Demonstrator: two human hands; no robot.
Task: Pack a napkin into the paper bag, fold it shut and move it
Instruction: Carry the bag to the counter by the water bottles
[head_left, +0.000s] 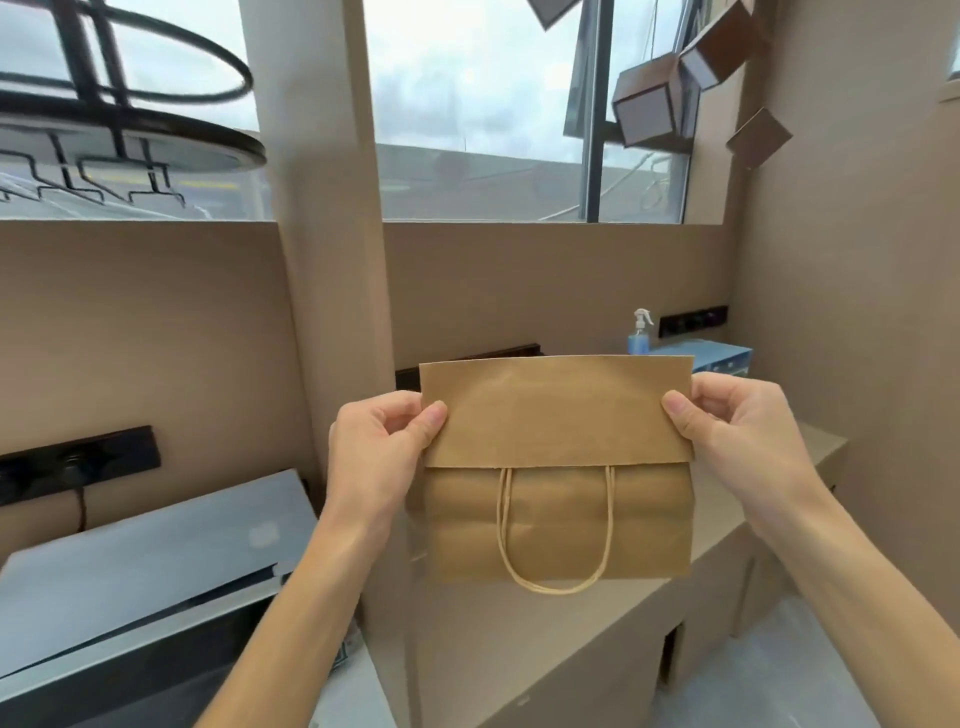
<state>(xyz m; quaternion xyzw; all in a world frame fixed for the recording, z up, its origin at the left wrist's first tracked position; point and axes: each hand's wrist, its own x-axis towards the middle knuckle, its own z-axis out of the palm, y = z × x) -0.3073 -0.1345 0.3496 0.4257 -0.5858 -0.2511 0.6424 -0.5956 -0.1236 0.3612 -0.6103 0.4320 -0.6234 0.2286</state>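
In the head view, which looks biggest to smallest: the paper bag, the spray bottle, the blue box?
1. paper bag, though nearness inflates it.
2. blue box, partly hidden.
3. spray bottle.

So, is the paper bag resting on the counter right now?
No, the paper bag is held up in the air by the left hand and the right hand, clear of the counter below.

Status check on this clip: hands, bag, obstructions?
Left hand and right hand pinch the folded flap's ends. Paper bag folded shut, held up. Napkin not visible. Nothing in the way.
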